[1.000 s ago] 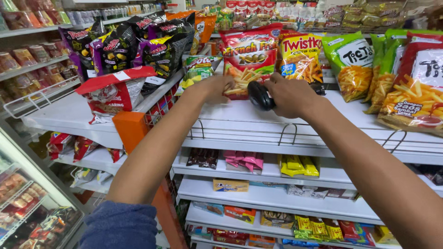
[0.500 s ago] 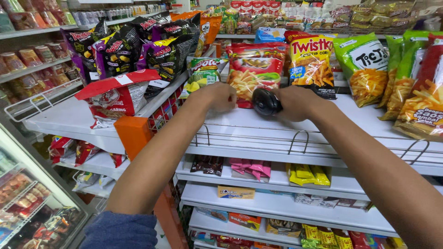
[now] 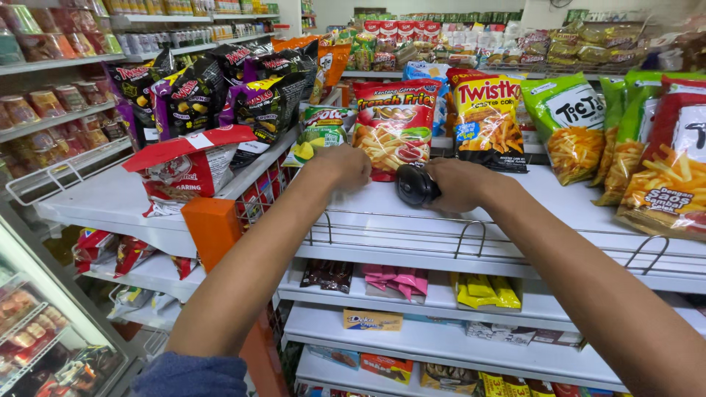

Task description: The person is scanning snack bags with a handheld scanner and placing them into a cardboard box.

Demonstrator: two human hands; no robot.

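Two bare forearms stretch from the bottom of the frame up to the top tier of a white metal shop shelf (image 3: 412, 220), above lower tiers stocked with small sweets and wafer packets. The right hand (image 3: 460, 184) is wrapped around a small black handheld scanner (image 3: 416, 184), whose rounded head pokes out to the left of the knuckles, just over the shelf surface. The left hand (image 3: 340, 166) lies knuckles-up close beside it, fingers curled at the foot of a red-and-green foil bag of potato fries (image 3: 396, 126); whether it pinches the bag's lower edge cannot be told. The bag stands upright at the shelf's middle, directly behind both hands. Next to it on the right stands a yellow-and-red bag of corn sticks (image 3: 489, 121), then green snack bags (image 3: 572, 129). To the left, a red-and-white open carton (image 3: 187, 165) sits on the neighbouring shelf, with black and purple crisp bags (image 3: 206, 92) behind. Further aisles of goods fill the background.
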